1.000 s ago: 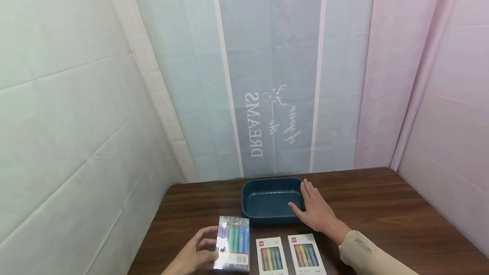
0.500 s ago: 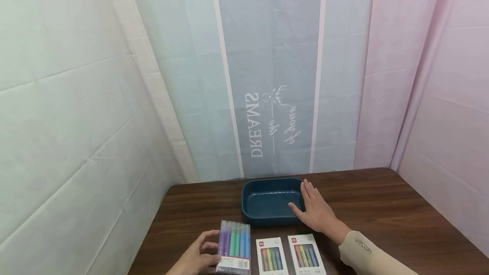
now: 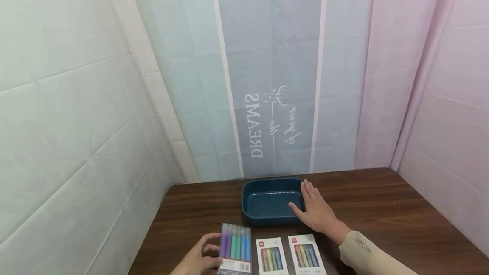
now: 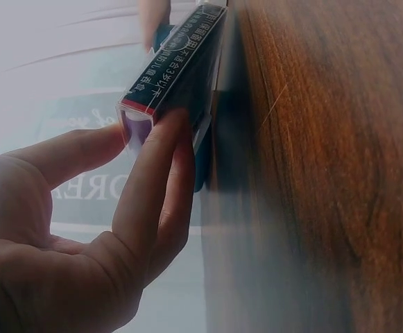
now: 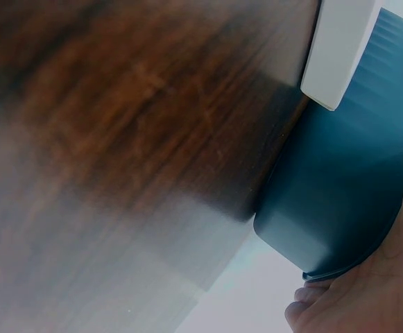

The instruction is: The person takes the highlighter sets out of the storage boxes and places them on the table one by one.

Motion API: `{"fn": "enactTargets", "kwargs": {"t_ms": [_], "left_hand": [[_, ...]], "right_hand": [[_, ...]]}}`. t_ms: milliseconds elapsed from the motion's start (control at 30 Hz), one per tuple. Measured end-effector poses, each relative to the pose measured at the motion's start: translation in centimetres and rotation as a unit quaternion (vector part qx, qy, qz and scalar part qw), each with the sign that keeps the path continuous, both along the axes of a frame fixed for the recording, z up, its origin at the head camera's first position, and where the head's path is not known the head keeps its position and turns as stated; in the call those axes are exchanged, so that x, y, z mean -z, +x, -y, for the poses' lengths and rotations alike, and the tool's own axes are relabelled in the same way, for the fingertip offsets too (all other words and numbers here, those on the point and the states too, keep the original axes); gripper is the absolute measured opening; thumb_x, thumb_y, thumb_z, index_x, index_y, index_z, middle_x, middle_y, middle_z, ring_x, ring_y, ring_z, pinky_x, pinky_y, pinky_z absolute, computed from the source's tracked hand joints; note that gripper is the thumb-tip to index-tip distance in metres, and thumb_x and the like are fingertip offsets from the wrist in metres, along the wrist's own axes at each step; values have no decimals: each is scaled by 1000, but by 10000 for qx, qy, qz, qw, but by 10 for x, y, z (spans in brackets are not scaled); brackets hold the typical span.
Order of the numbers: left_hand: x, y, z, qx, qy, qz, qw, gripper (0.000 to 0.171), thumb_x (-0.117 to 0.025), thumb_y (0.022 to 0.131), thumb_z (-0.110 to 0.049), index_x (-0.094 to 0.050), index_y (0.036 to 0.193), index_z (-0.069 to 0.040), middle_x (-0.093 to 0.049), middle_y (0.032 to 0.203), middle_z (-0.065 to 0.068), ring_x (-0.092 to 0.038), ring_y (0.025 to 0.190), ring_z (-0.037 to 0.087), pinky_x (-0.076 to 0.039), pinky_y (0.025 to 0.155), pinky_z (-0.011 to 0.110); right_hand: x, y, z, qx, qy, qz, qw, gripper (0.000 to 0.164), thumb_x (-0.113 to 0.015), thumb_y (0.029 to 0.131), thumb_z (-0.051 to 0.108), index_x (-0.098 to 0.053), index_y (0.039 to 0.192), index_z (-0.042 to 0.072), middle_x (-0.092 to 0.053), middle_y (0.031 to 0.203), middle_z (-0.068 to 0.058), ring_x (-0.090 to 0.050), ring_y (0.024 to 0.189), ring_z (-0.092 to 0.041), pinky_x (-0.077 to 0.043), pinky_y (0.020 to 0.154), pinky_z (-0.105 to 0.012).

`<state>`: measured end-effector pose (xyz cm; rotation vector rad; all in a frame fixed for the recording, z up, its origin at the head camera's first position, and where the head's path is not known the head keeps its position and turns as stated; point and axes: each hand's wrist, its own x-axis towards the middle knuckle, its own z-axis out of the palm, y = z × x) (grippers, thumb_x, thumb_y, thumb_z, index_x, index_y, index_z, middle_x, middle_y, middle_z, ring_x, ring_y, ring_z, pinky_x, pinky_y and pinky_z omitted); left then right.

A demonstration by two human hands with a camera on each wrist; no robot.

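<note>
My left hand [image 3: 201, 254] pinches the left edge of a clear plastic pack of coloured pens [image 3: 235, 243], purple, green and blue, with a label across its lower part. In the left wrist view the thumb and fingers hold one end of the pack [image 4: 175, 69], and dark printing shows along its narrow side. My right hand [image 3: 316, 211] lies with straight fingers along the right rim of a dark teal rectangular bin [image 3: 267, 220]. The right wrist view shows the outside of the bin [image 5: 340, 187] beside that hand, which is mostly out of frame.
Two white boxes, a left one [image 3: 271, 243] and a right one [image 3: 304, 241], lie in front of the bin with coloured sticks behind their windows. The brown wooden table [image 3: 366, 198] ends at a printed curtain [image 3: 275, 54] behind the bin.
The pen pack has come slightly nearer and to the right with my left hand, and its tilt has changed, so the glare on its front is gone. My right hand and the bin stay still.
</note>
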<state>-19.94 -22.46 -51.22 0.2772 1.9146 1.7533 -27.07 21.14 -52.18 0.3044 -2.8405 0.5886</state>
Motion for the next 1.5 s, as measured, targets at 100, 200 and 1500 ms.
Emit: {"fn": "enactTargets", "kwargs": {"t_ms": [100,200,1500], "left_hand": [[9,-6,4,182,-132,31,9997,79,-81,98,-16,-33,158,1,-64,128,18,-74,106,27,-64,89,46],[12,-7,5,233,-142,-35,9996,79,-82,97,-18,-34,158,1,-64,128,18,-74,105,26,-64,89,47],[105,-37,34,197,-816,-786,9934,85,-91,88,-29,-45,155,-6,-71,104,13,-76,84,31,-66,74,43]], "right_hand": [[0,0,0,-5,-13,0,10000,97,-59,106,58,-28,161,-15,-22,172,-33,-22,159,-50,-21,128,-64],[0,0,0,3,-12,-8,10000,96,-60,106,56,-27,161,-15,-21,172,-33,-22,159,-50,-21,128,-63],[7,7,2,23,-23,-27,10000,98,-57,106,60,-27,162,-15,-21,172,-33,-21,159,-50,-21,128,-64]]}}
